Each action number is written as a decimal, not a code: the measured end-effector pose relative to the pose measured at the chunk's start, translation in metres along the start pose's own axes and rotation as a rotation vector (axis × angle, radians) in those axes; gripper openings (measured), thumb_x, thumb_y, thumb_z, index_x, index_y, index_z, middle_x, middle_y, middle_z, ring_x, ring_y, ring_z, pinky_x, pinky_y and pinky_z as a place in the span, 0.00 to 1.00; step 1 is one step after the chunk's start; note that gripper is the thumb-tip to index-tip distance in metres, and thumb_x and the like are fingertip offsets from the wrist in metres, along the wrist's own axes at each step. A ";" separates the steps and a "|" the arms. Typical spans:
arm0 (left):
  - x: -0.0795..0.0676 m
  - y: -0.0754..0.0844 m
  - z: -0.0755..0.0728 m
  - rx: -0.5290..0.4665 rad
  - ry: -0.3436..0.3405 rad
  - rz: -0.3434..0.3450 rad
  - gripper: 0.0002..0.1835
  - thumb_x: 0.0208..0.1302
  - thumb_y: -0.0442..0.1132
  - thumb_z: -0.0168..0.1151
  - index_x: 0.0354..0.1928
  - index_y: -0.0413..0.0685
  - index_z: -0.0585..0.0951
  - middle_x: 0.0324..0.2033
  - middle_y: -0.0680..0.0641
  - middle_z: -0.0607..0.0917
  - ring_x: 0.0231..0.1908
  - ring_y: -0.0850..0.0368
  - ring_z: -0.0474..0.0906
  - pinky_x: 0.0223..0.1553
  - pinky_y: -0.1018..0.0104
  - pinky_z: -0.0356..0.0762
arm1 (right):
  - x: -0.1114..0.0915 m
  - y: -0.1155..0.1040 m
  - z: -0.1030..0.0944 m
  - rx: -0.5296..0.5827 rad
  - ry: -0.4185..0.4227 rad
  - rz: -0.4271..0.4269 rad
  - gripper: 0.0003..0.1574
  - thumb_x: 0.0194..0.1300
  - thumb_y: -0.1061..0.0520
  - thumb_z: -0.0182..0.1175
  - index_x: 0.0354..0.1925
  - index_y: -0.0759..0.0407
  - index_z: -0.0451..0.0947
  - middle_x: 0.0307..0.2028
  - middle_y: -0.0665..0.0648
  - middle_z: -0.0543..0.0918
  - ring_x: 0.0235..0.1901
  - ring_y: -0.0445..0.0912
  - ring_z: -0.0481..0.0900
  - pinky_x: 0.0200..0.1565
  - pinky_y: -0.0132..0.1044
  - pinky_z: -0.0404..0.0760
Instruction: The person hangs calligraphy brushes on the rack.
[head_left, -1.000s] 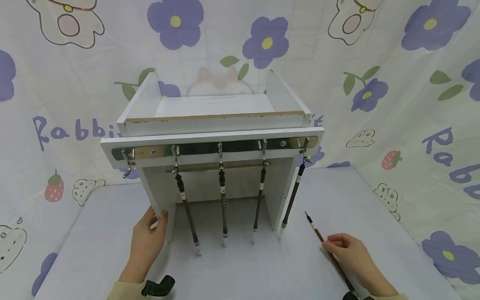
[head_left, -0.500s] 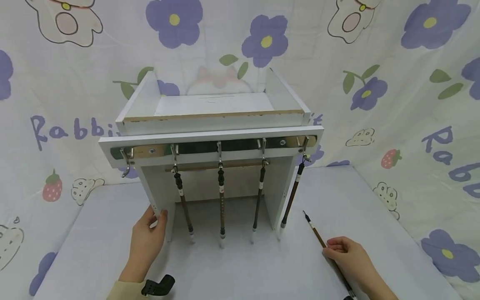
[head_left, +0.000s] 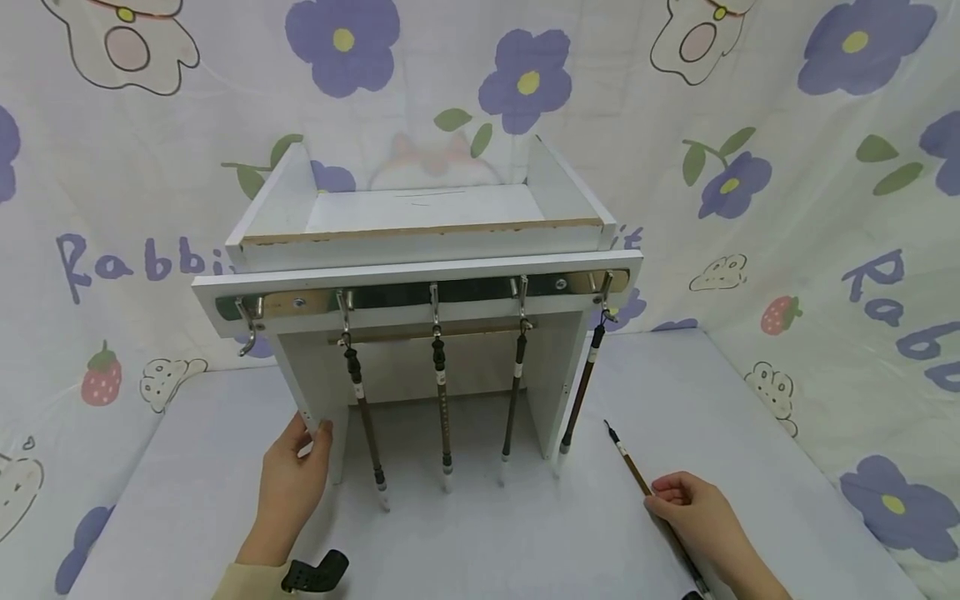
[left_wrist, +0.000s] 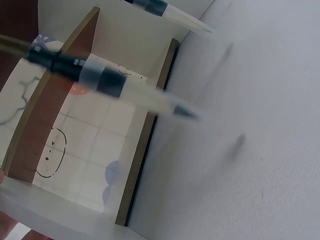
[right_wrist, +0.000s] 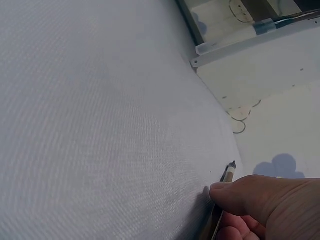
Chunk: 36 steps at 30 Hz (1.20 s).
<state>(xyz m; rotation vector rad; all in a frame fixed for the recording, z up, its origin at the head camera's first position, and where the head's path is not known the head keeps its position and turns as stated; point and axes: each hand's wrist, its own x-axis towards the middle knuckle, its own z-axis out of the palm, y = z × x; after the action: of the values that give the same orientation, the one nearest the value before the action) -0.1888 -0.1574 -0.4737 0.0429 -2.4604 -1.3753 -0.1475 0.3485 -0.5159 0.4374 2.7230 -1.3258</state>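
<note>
My left hand (head_left: 291, 483) grips the front edge of the left side panel of a white wooden shelf (head_left: 420, 268). A metal hook rail (head_left: 390, 297) runs along the shelf's front. Several calligraphy brushes, such as the leftmost brush (head_left: 365, 425), hang by loops from its hooks, tips down. The left-end hook (head_left: 247, 327) bears no brush. To the right of the shelf, my right hand (head_left: 701, 508) pinches another calligraphy brush (head_left: 632, 463) by its shaft, low at the table. In the right wrist view, the thumb (right_wrist: 240, 197) lies on that brush; the curled fingers are partly hidden.
A white cloth (head_left: 480, 550) covers the table. Behind stands a white curtain (head_left: 630, 167) printed with flowers and rabbits. Blurred brush tips, such as the nearer hanging brush (left_wrist: 105, 80), dangle close to the left wrist camera.
The leftmost hanging brush has swayed, its lower end shifting slightly left. Both hands keep their hold with hardly any movement. The head view has drifted a little.
</note>
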 end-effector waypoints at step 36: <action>0.001 0.000 -0.001 -0.001 -0.006 -0.006 0.27 0.74 0.54 0.47 0.70 0.52 0.67 0.65 0.40 0.71 0.59 0.38 0.72 0.48 0.44 0.78 | 0.003 -0.015 -0.011 -0.110 0.004 -0.055 0.15 0.61 0.57 0.62 0.42 0.67 0.82 0.30 0.54 0.82 0.28 0.46 0.76 0.26 0.38 0.76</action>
<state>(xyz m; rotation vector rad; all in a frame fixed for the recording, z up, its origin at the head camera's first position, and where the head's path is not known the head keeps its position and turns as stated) -0.1894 -0.1579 -0.4732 0.0469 -2.4663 -1.3813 -0.1538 0.3486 -0.4979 0.3588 2.8133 -1.1808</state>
